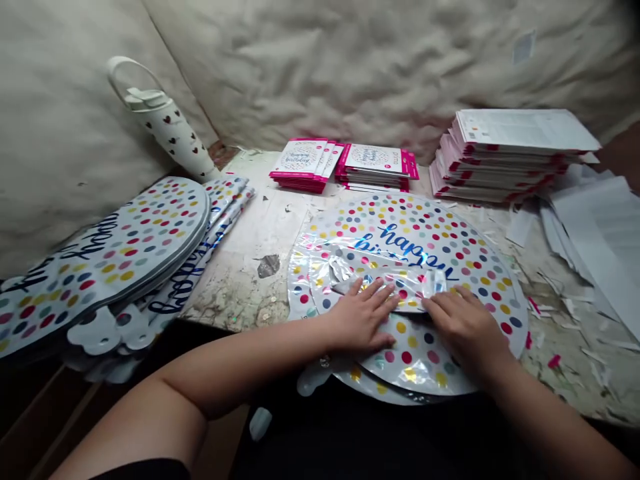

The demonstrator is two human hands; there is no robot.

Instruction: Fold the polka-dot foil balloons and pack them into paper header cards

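Observation:
A round foil balloon [415,233] with coloured polka dots and blue "happy birthday" lettering lies flat on the table, its near part folded over into a silvery crease [380,283]. My left hand [360,317] rests flat on the fold's left side, fingers spread. My right hand [465,327] presses the fold's right side, fingers together and slightly curved. Neither hand grips anything. More dotted balloons lie beneath this one, their edges showing at the near side.
A stack of dotted foil balloons [115,260] lies at the left. Pink-edged packets [306,163] and taller piles [505,157] stand at the back. A heart-patterned white bottle [167,123] leans in the far left corner. Paper sheets [595,233] and scraps cover the worn right side.

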